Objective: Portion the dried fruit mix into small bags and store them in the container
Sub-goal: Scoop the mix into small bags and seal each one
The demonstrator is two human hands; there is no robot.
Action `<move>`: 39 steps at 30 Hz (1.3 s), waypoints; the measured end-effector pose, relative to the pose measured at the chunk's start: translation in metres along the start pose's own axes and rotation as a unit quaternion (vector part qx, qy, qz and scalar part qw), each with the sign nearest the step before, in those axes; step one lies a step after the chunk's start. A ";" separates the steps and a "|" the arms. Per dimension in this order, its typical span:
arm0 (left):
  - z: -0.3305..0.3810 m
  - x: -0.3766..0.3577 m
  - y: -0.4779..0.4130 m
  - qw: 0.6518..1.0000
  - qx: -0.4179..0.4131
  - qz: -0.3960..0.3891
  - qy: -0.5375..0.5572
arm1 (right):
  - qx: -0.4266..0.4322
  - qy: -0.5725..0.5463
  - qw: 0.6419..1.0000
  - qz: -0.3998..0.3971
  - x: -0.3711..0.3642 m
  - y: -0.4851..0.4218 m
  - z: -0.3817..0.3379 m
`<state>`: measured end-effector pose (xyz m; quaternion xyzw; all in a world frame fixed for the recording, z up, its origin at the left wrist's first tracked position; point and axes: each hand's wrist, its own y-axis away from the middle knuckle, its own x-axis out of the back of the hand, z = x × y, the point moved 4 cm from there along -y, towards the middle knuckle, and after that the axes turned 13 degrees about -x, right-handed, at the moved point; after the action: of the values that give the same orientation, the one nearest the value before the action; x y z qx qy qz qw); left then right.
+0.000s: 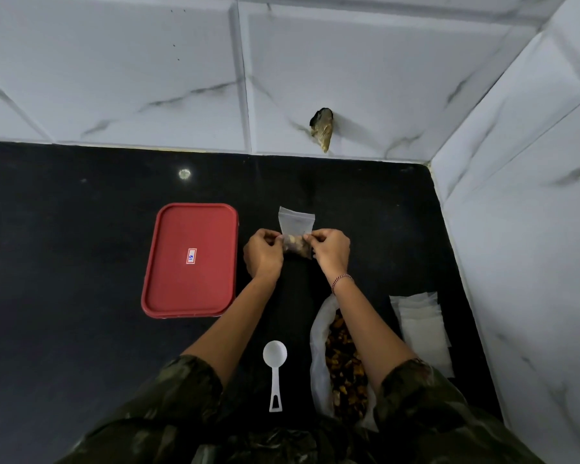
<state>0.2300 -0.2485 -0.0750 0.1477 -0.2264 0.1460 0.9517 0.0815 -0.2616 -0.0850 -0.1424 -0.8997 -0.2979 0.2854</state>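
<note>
At frame centre, left hand (pixel 263 254) and right hand (pixel 330 251) pinch opposite sides of the small zip bag (pixel 296 229), apparently partly filled. The red-lidded container (pixel 190 259) lies left, nearer the left hand.

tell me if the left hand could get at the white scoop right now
Probably not at once: the left hand is busy pinching the small bag. The white scoop lies uncovered between the forearms.

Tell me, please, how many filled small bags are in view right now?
1: the small bag held between both hands, beyond the scoop. The red container is lidded, so more may be hidden inside.
</note>
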 end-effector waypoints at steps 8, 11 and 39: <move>0.001 -0.001 0.002 0.999 -0.018 -0.031 -0.004 | 0.008 -0.015 1.000 0.005 0.003 0.001 -0.006; 0.001 -0.002 0.002 0.999 -0.027 -0.042 -0.013 | 0.004 -0.020 1.000 0.011 0.006 0.001 -0.005; 0.015 -0.031 0.025 0.869 -0.344 -0.186 -0.302 | 0.232 0.327 0.908 -0.119 0.008 0.025 -0.005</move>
<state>0.1887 -0.2373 -0.0714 -0.1131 -0.5066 -0.1729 0.8371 0.0878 -0.2442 -0.0657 0.1415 -0.8101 -0.1427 0.5508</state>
